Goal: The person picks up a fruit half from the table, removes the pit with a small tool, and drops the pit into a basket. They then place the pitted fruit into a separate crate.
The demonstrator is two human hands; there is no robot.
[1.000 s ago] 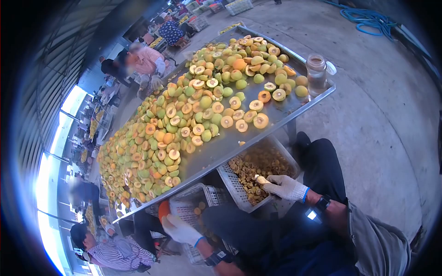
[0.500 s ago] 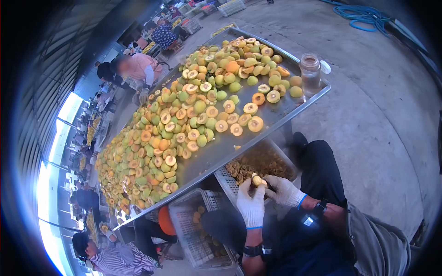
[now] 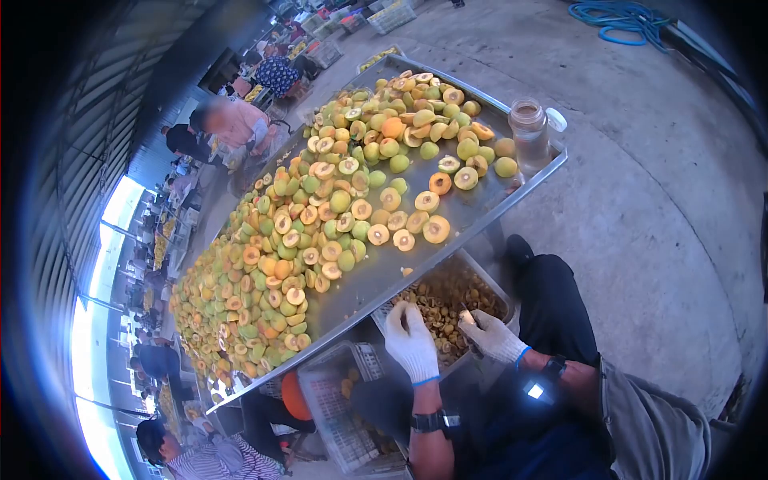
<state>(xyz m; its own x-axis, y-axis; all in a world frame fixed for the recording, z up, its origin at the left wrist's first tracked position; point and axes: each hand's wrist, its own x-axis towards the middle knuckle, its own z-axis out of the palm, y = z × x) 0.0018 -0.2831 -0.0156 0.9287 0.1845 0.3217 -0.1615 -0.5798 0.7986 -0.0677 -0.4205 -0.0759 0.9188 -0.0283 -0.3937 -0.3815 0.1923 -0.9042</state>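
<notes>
My left hand (image 3: pixel 410 342), in a white knit glove, is raised beside the tray's lower edge. Its thumb and fingers are curved and apart, with nothing visible between them. My right hand (image 3: pixel 494 336), gloved too, is closed over the crate of pits (image 3: pixel 448 312). At its fingertips shows a small pale bit with a thin dark tip; I cannot make out what it is. Above my hands, a large metal tray (image 3: pixel 376 280) carries a heap of halved yellow-green and orange stone fruit (image 3: pixel 280 240), several cut faces up.
A clear jar of liquid (image 3: pixel 528 132) stands at the tray's right corner, its white lid (image 3: pixel 556 120) beside it. Below the tray is a white plastic crate (image 3: pixel 328 416) with some fruit. Co-workers sit along the far side. A blue hose (image 3: pixel 620 20) lies on the floor.
My hands have moved apart; the pale fruit piece between them is gone from there. My left hand has shifted left and up, and more of the crate of pits shows.
</notes>
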